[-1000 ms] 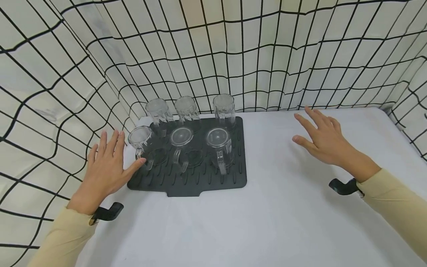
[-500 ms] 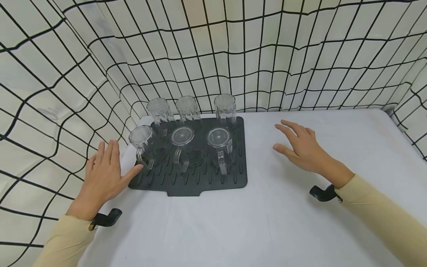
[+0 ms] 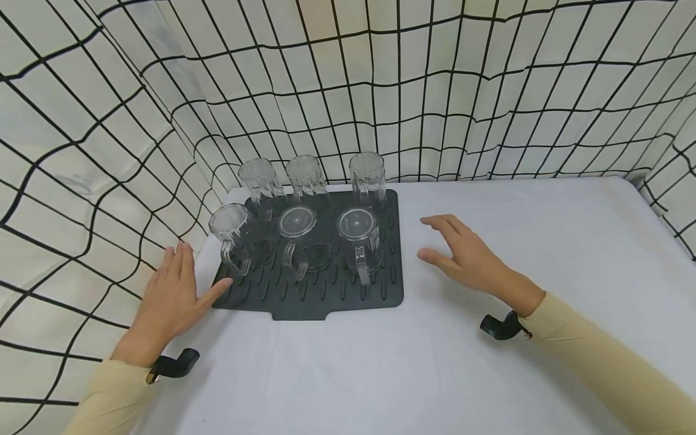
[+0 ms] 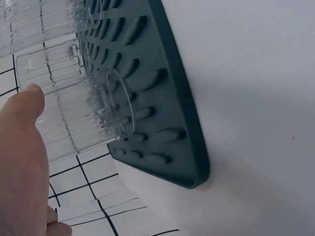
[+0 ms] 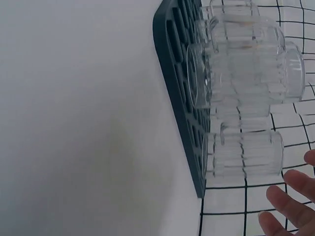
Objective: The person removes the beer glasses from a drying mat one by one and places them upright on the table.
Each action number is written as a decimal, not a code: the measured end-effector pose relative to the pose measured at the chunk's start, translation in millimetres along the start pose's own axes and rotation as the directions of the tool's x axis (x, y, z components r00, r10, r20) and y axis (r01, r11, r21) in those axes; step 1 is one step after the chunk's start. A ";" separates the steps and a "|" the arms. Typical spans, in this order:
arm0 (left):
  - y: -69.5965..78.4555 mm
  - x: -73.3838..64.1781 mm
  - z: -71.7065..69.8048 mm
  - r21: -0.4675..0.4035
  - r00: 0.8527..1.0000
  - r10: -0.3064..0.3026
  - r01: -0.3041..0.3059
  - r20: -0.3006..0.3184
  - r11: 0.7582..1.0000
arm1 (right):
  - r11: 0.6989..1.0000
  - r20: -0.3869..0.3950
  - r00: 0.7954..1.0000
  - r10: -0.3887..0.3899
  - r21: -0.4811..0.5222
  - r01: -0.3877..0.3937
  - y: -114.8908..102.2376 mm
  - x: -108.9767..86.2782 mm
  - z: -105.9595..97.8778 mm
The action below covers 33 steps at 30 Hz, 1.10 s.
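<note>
Several clear glass mugs stand upside down in two rows on a dark grey ribbed drying mat [image 3: 337,302]. In the front row are a left mug [image 3: 228,222], a middle mug [image 3: 297,223] and a right mug [image 3: 357,226], handles facing the person. My left hand [image 3: 165,305] holds nothing; its fingers are straight and its thumb overlaps the mat's left edge in the head view. To the right of the mat, my right hand [image 3: 473,260] hovers with relaxed, slightly bent fingers and holds nothing. The right wrist view shows its fingertips [image 5: 278,196] near a mug [image 5: 243,155].
A white cloth [image 3: 380,374] covers the table under the mat. Black wire grid [image 3: 413,115] over white sheeting rises along the back and both sides, close behind the rear mugs. Each wrist carries a black camera mount, one at the right sleeve [image 3: 500,326].
My right hand has moved left and a little toward the person, closer to the mat. The left hand has drawn back slightly. Mugs and mat stay where they were.
</note>
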<state>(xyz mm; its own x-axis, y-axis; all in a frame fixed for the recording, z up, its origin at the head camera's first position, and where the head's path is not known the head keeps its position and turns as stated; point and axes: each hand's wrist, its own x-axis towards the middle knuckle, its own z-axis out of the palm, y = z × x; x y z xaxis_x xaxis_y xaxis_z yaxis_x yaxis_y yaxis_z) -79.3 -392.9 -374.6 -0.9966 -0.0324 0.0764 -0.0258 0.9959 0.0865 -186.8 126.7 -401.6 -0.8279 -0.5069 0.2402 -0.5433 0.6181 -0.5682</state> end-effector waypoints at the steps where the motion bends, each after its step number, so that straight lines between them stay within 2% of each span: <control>1: -0.1 0.1 1.9 0.001 1.000 0.006 -0.006 0.002 1.000 | 1.000 -0.003 1.000 -0.001 0.018 0.001 -1.7 0.4 2.1; 10: 4.2 0.9 22.6 0.013 0.996 0.007 -0.008 0.087 1.000 | 0.988 -0.003 1.000 -0.020 0.151 0.020 -16.3 3.0 18.5; 23: 11.4 6.5 38.1 0.026 0.982 0.015 -0.020 0.188 0.999 | 0.964 0.001 0.998 -0.059 0.259 0.057 -38.0 9.2 41.2; 33: 13.9 10.4 48.9 0.008 0.976 0.010 -0.012 0.216 1.000 | 0.950 -0.006 0.993 -0.115 0.291 0.112 -47.6 12.2 59.9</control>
<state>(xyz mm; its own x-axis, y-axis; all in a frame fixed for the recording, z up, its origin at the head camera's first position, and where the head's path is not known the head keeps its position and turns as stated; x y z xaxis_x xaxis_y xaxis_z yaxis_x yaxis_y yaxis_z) -93.8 -375.3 -421.2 -0.9903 -0.0035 -0.1388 -0.0144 0.9969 0.0777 -162.7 55.2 -418.8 -0.7610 -0.5705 0.3089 -0.5680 0.3559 -0.7421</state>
